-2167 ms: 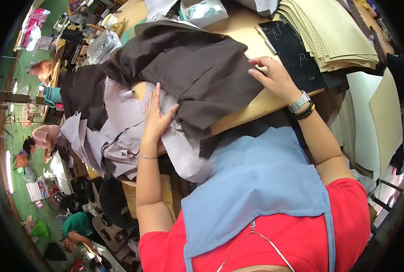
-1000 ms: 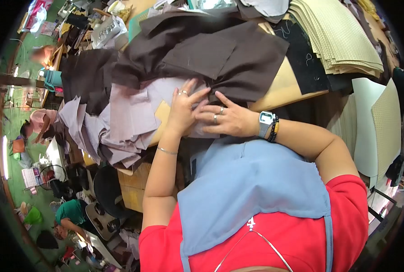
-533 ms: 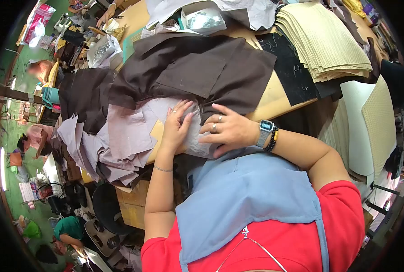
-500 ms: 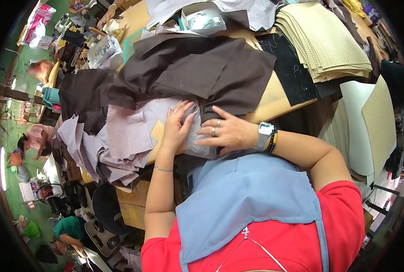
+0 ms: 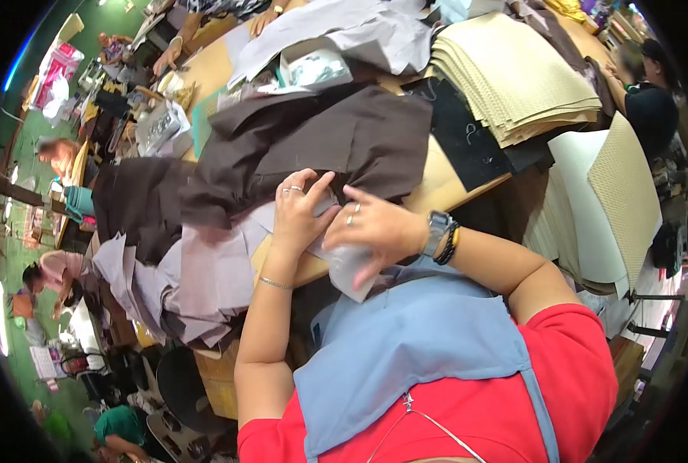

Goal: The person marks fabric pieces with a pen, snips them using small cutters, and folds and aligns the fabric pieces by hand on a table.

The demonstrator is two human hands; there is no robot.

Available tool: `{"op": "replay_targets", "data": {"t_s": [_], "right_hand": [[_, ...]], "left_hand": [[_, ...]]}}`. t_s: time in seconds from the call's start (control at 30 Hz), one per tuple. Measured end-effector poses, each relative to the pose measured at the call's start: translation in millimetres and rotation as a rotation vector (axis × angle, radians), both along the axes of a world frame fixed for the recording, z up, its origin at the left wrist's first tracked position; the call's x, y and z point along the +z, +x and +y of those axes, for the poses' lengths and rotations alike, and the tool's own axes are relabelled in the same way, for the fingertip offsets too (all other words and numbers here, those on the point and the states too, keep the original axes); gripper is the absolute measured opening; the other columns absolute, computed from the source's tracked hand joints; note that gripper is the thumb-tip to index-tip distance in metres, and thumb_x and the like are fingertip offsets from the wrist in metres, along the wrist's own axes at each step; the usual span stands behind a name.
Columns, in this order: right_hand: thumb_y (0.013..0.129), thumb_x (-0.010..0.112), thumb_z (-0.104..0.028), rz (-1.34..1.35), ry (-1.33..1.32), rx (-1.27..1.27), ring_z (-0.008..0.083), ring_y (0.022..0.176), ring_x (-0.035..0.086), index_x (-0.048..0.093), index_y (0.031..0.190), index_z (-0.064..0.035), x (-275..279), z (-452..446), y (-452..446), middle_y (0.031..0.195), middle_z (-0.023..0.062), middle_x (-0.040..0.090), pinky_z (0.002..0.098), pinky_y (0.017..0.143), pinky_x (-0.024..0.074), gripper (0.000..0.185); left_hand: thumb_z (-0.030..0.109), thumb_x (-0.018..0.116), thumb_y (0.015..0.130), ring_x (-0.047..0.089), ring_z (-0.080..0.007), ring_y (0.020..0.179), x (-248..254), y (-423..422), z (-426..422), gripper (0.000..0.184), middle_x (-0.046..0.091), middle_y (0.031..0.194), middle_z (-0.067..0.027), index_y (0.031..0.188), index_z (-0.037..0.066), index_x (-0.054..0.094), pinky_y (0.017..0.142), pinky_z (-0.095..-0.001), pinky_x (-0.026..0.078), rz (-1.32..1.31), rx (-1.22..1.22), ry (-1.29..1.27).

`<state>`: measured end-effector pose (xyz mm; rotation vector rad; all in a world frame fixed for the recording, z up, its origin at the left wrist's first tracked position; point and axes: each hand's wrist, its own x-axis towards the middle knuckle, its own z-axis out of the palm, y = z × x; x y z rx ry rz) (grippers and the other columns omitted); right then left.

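Observation:
A translucent plastic sheet or bag (image 5: pixel 350 270) lies under and between my two hands, one corner hanging past the table edge toward my apron. My left hand (image 5: pixel 298 214) rests over its far part, fingers and thumb apart. From the right, my right hand (image 5: pixel 382 228) reaches across the plastic with spread fingers; its thumb side is blurred. I cannot tell whether either hand pinches the plastic. Dark brown fabric (image 5: pixel 305 147) is heaped just beyond my fingertips. Pale lilac fabric pieces (image 5: pixel 213 270) lie in layers left of my left hand.
A white box (image 5: pixel 313 69) holding plastic-wrapped things stands behind the brown fabric. A stack of cream textured sheets (image 5: pixel 517 77) sits at the back right, beside black material (image 5: pixel 467 147). More large sheets (image 5: pixel 602 201) stand at my right. Other people's hands show across the table.
My right hand has shifted slightly left and its fingers have spread. The plastic's near corner now hangs lower, toward my apron. The whole view has tilted and shifted.

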<state>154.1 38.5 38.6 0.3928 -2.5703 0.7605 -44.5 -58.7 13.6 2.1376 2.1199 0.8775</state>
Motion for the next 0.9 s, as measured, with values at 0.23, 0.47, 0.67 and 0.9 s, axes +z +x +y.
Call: {"op": "replay_targets", "data": {"t_s": [0.23,0.47,0.67,0.9], "right_hand": [[0.050,0.088,-0.050,-0.367,0.373,-0.042,0.0270,0.147,0.024,0.037,0.148,-0.0247,-37,10,24,0.158,0.0058,0.029,0.0720,0.111,0.0118,0.113],[0.083,0.061,-0.013,-0.068,0.253,-0.070,0.0215,0.132,0.048,0.056,0.130,-0.0236,-53,14,38,0.141,-0.0001,0.053,0.0658,0.113,0.0193,0.049],[0.089,0.053,0.001,0.021,-1.238,-0.258,0.0161,0.100,0.063,0.065,0.113,-0.0057,-55,1,-7,0.107,0.0033,0.069,0.0304,0.090,0.0494,0.027],[0.098,0.060,-0.032,-0.272,-1.611,-0.436,0.0119,0.102,0.066,0.055,0.132,-0.0066,-34,27,-46,0.105,0.0022,0.071,0.0226,0.086,0.0544,0.043]], "left_hand": [[0.057,0.074,0.074,0.026,-0.0355,0.145,6,-30,34,0.092,0.040,0.151,-0.0115,0.145,0.012,0.037,0.112,-0.0649,0.018,0.155,0.110,-0.027],[0.008,0.062,0.084,0.065,-0.0371,0.090,10,-77,-22,0.017,0.069,0.096,-0.0151,0.101,0.006,0.063,0.079,-0.0461,0.050,0.100,0.381,-0.052],[0.019,0.067,0.086,0.065,-0.0369,0.090,67,-68,-112,0.023,0.067,0.100,-0.0153,0.105,0.008,0.061,0.073,-0.0452,0.050,0.242,0.730,-0.252],[0.024,0.078,0.078,0.057,-0.0359,0.118,81,-21,-89,0.051,0.057,0.132,-0.0204,0.124,0.009,0.060,0.100,-0.0430,0.044,0.224,0.458,-0.062]]}}
